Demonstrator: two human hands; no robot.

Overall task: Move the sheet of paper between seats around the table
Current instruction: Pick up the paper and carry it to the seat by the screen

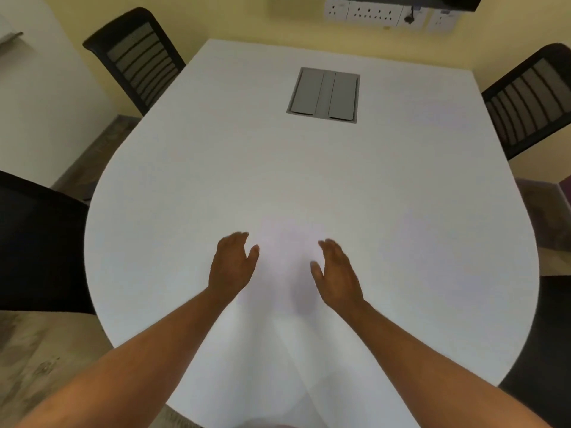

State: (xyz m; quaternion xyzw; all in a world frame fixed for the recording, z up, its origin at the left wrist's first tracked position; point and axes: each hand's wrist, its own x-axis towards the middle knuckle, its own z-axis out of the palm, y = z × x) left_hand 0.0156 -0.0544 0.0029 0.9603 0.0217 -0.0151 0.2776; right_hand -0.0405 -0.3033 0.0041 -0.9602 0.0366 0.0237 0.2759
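Head view, looking forward and down across a white table (401, 186) with a rounded near end. Both bare forearms reach out from the bottom edge over the tabletop. Left hand (231, 267) and right hand (338, 273) hover side by side above the table's near half, palms turned partly toward each other, fingers straight to loosely relaxed and thumbs spread; neither hand grasps anything, and both are slightly blurred. The sheet of paper (285, 242) is hard to separate from the white tabletop: a faint paler rectangle lies flat on the table between the two hands and just beyond them, its edges barely visible. Whether the fingertips touch it cannot be told. White cloth (278, 366) shows between the forearms at the table's near edge. A grey cable hatch (323, 94) with two closed flaps is set into the table's far half, well apart from the hands. Four dark chairs stand around the table: a mesh-backed chair (139, 57) at its far left corner, a second mesh-backed chair (531, 100) at its far right side, a dark chair (37, 245) at its near left, and another dark chair (543, 350) at its near right. Beyond the table's far end, a yellow wall (247, 17) carries a row of white sockets (377, 12), with a black plug in one of them.
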